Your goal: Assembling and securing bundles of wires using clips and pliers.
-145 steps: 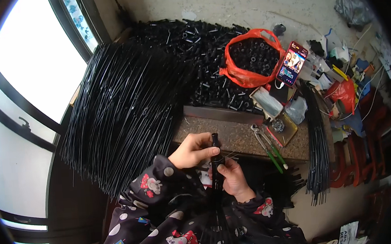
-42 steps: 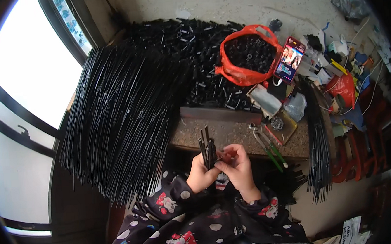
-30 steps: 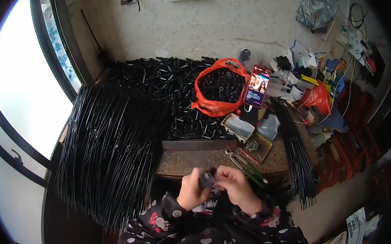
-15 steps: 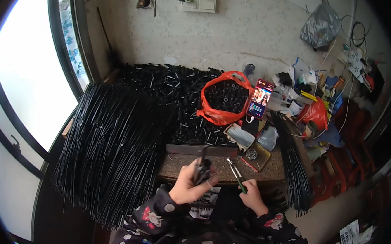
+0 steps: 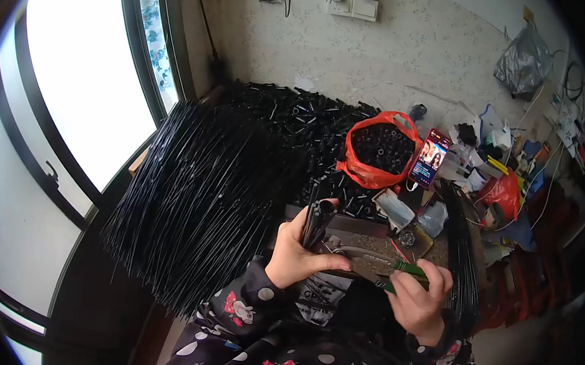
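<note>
Near the middle of the frame, the left hand (image 5: 294,255) curls round a bundle of black tubes (image 5: 317,219), their ends pointing up and its thumb stretched out to the right. At lower right of centre, the right hand (image 5: 417,301) is closed on the green handles of the pliers (image 5: 366,252), whose metal head lies close to the left thumb. Behind them is the bench (image 5: 378,239), with a red plastic bag (image 5: 360,175) and a lit phone (image 5: 429,159) farther up the frame.
</note>
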{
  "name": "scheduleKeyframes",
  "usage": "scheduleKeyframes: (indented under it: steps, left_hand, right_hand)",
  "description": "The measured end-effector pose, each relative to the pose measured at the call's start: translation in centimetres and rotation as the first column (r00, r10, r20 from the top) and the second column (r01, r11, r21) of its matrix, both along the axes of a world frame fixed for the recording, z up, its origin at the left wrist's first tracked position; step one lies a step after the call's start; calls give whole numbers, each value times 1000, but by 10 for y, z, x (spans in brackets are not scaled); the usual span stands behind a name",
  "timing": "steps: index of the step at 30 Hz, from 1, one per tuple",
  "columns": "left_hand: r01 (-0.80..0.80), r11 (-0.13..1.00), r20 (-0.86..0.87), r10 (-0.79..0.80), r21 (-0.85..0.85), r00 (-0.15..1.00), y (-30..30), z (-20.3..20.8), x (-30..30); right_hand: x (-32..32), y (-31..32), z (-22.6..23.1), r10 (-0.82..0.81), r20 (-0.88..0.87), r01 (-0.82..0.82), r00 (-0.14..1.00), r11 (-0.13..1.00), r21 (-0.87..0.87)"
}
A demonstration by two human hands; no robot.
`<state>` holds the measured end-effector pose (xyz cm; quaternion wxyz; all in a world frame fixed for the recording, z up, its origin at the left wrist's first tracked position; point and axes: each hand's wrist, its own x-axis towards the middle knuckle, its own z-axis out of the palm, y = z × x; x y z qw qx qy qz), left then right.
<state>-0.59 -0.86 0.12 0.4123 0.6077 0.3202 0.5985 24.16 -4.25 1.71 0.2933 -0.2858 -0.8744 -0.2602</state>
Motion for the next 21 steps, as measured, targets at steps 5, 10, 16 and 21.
scheduleKeyframes:
  steps: [5, 10, 16, 21]
  left_hand:
    - [112, 993, 82, -114, 29, 990, -8, 8, -7]
    - [137, 988, -78, -131, 78, 988, -2, 8, 0]
    - [-20, 1000, 27, 20, -7, 999, -4, 5, -10]
    - [294, 951, 203, -271, -93, 941, -6, 13, -7]
  right_hand:
    - [1, -4, -23, -271, -688, -739, 673, -198, -644]
    - [-11, -2, -60, -390, -511, -587, 766, -749, -308]
    - [-19, 23, -11, -2, -296, -82, 955, 959, -270]
    - [-23, 6, -38, -289, -491, -536, 822, -685, -494]
